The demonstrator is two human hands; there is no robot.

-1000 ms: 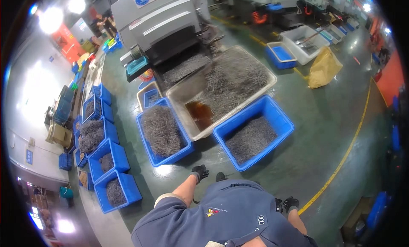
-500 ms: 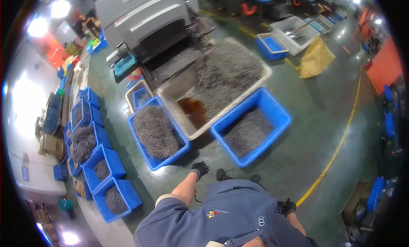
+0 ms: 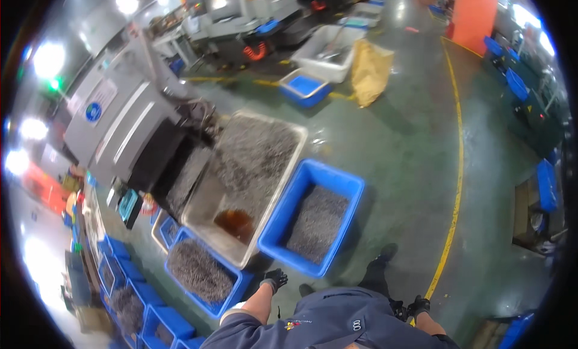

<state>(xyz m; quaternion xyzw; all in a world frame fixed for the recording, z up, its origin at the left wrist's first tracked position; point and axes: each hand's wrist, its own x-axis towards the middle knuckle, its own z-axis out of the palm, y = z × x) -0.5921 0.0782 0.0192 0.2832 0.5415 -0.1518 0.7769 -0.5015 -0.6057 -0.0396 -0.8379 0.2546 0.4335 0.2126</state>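
Green workshop floor (image 3: 397, 150) with a curved yellow line (image 3: 456, 168) fills most of the view. On it stands a big white tray (image 3: 289, 162), heaped with small grey metal parts and holding a brown puddle of oil at its near end. This tray is the landmark. Just right of the tray, touching its side, sits a blue bin (image 3: 337, 183) half full of the same parts. Just beyond the near end of the tray is a second blue bin (image 3: 232, 292), also with parts. Behind the tray stands a grey machine (image 3: 120, 126).

The left hand (image 3: 276, 280), in a black glove, hangs empty near the near corner of the tray, fingers loosely curled. The right hand (image 3: 418, 305), also gloved, is well apart from the tray, at the person's side; I cannot tell how its fingers are.
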